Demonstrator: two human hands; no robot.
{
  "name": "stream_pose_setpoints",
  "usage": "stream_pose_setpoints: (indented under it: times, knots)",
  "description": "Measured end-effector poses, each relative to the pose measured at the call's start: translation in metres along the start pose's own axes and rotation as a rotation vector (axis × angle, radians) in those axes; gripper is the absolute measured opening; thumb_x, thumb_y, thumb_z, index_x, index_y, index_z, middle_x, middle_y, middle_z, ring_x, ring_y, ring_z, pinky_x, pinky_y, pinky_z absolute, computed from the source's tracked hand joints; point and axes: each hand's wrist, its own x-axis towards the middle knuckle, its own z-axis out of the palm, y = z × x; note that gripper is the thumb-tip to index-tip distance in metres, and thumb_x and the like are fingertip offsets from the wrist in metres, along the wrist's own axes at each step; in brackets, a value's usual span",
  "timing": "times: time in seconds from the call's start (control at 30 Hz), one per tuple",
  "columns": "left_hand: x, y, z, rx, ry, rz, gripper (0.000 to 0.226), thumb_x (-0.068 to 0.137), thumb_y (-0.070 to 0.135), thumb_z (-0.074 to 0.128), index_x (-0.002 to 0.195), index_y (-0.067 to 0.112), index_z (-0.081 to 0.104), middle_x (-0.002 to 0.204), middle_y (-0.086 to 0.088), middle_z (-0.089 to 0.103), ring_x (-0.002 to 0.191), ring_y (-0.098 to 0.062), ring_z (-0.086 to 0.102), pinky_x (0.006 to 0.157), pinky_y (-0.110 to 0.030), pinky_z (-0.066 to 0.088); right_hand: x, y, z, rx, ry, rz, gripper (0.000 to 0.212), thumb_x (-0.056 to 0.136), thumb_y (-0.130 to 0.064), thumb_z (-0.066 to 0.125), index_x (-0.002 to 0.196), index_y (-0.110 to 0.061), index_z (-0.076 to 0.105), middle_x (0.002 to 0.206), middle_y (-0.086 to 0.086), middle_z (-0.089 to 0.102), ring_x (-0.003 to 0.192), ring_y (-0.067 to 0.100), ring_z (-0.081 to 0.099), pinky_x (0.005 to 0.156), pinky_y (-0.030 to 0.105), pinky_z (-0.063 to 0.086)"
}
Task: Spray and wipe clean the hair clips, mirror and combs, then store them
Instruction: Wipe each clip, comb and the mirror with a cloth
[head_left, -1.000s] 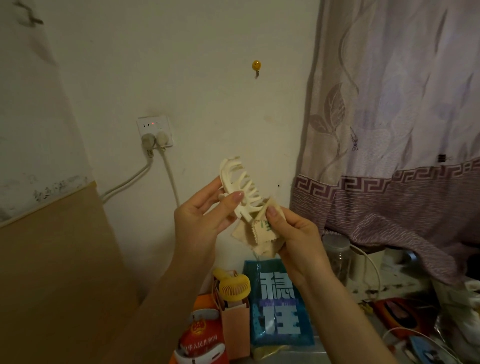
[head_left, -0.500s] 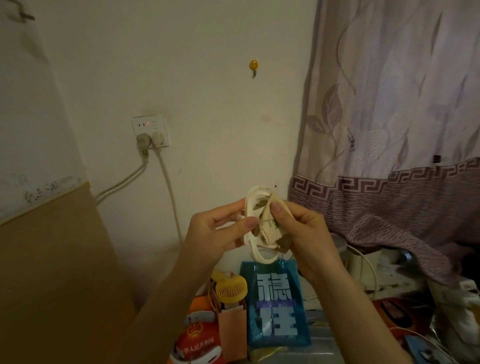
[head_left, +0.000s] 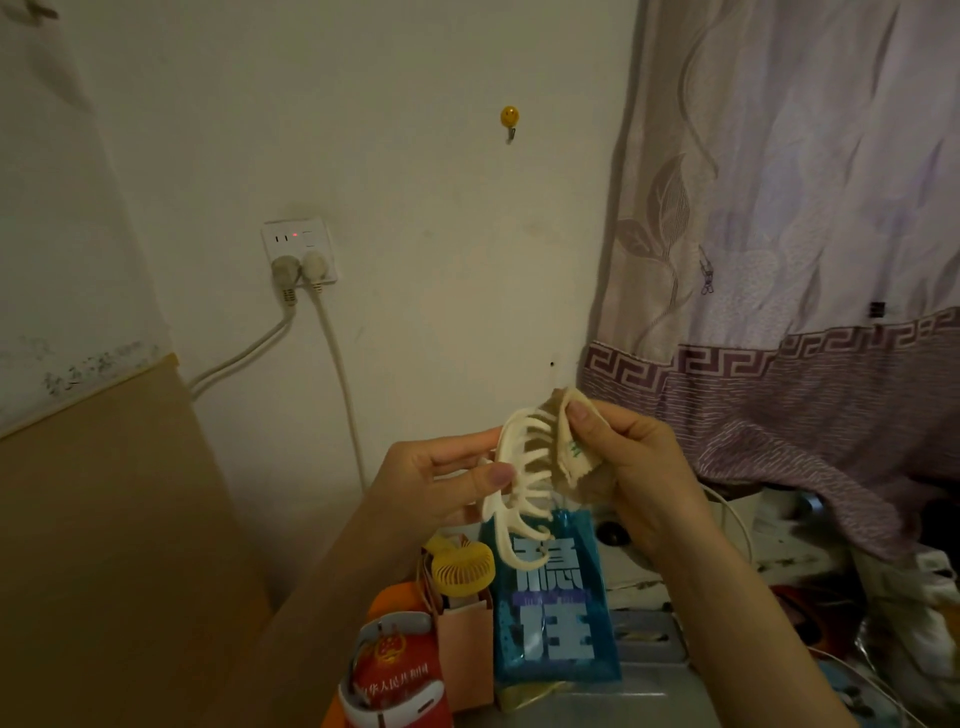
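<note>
Left hand (head_left: 431, 483): thumb and fingers pinch the spine of a cream claw hair clip (head_left: 519, 478), held in mid-air before the wall, above a blue bag (head_left: 556, 613). Clip: long axis runs near upright, leaning slightly; teeth point right. Right hand (head_left: 639, 467): fingers pinch a beige cloth (head_left: 571, 452) against the clip's upper teeth.

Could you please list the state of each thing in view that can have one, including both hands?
Cream plastic claw hair clip: held up, teeth spread open.
Beige wiping cloth: folded, pressed against the clip's teeth.
Left hand: pinching the clip.
Right hand: gripping the cloth.
White wall socket: two plugs in, red light on.
Small yellow hand fan: standing in an orange paper bag.
</note>
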Motion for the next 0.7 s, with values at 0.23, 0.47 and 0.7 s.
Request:
stream_pose_setpoints:
  times: [0.23,0.47,0.7]
  knots:
    - [-0.001,-0.011,0.003,-0.01,-0.014,-0.051,0.04,0.063,0.026,0.071,0.103,0.024,0.072,0.098,-0.015,0.073,0.097,-0.042,0.064,0.081,-0.052,0.055,-0.01,0.009,-0.002,-0.049,-0.036,0.001,0.033,0.071,-0.021,0.067,0.099,-0.005,0.072,0.09,0.021,0.071,0.075,0.028,0.066,0.065,0.038,0.056]
    - [-0.002,-0.035,0.011,-0.037,-0.188,-0.179,0.039,0.074,0.025,0.064,0.113,0.02,0.067,0.105,-0.006,0.073,0.1,-0.024,0.068,0.083,-0.043,0.057,-0.027,0.021,-0.023,-0.137,0.073,0.06,0.028,0.068,-0.024,0.068,0.089,-0.006,0.075,0.078,0.017,0.072,0.064,0.028,0.064,0.058,0.034,0.052]
    - [-0.003,-0.067,0.042,-0.09,-0.23,-0.254,0.035,0.07,0.024,0.066,0.104,0.023,0.072,0.1,-0.008,0.073,0.092,-0.023,0.07,0.077,-0.036,0.058,-0.054,0.041,-0.057,-0.145,0.217,0.082,0.033,0.065,-0.026,0.07,0.087,-0.001,0.073,0.076,0.019,0.068,0.072,0.031,0.061,0.069,0.043,0.05]
